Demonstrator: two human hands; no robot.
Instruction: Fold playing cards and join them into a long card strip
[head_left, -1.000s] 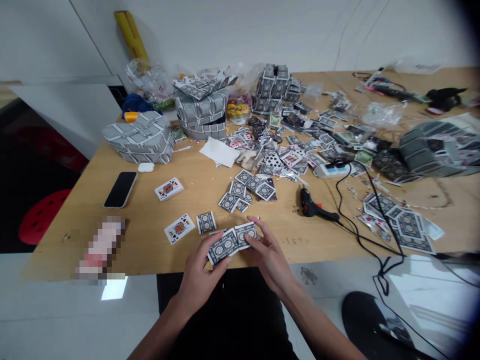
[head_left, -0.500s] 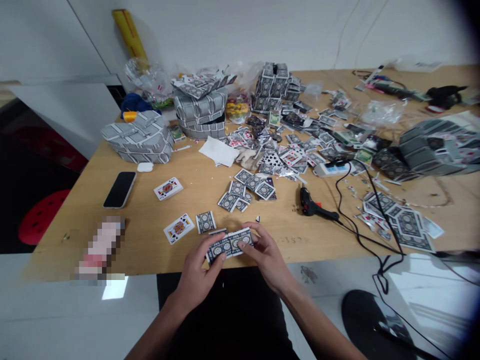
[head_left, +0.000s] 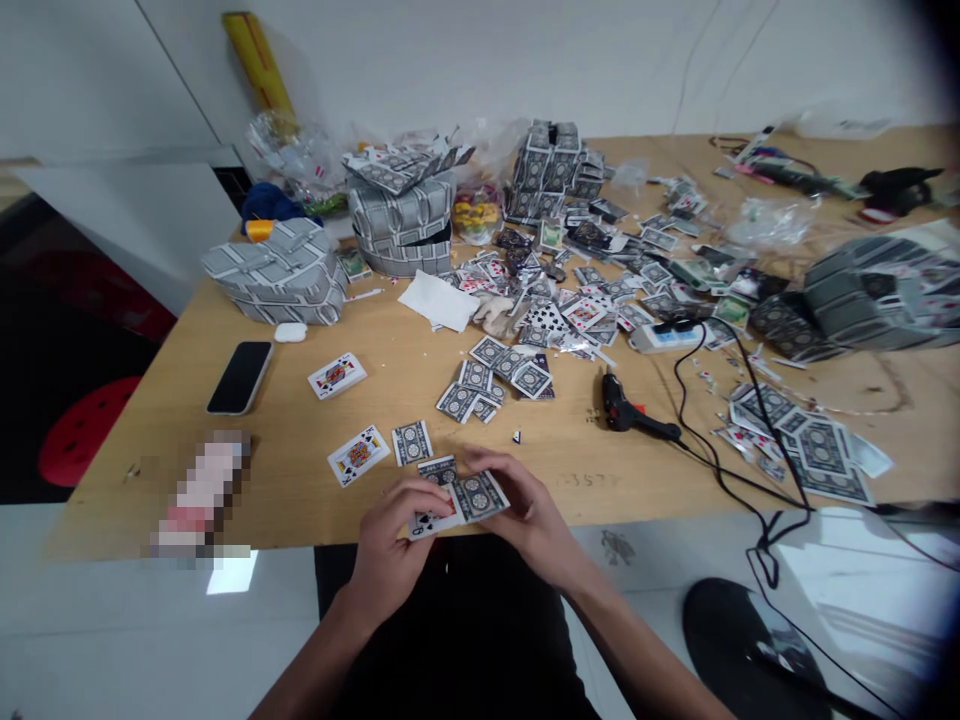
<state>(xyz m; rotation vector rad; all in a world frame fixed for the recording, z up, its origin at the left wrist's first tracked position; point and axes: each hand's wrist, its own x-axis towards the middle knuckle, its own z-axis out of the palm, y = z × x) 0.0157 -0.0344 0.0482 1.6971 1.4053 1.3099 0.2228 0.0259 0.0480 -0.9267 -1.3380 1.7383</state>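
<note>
Above the table's front edge, my left hand (head_left: pixel 386 545) grips a playing card (head_left: pixel 429 526) whose white face with black spade marks shows. My right hand (head_left: pixel 534 510) is closed on a folded playing card (head_left: pixel 484 497) with its dark patterned back upward. The two cards meet edge to edge, perhaps overlapping; I cannot tell if they are joined. Just behind my left fingers is another patterned card piece (head_left: pixel 436 468), partly hidden. Close by lie a small folded card (head_left: pixel 412 443), a king card (head_left: pixel 358 456) and a face-card stack (head_left: pixel 337 377).
Folded cards (head_left: pixel 474 390) lie ahead of my hands. Rightward are a black glue gun (head_left: pixel 628 412) with trailing cables and a white power strip (head_left: pixel 670 337). Woven card baskets (head_left: pixel 281 275) and scattered cards fill the back. A phone (head_left: pixel 240 378) lies left.
The card in my left hand now shows its white face instead of its patterned back. My right hand's card has tilted, and the patterned piece behind shows more.
</note>
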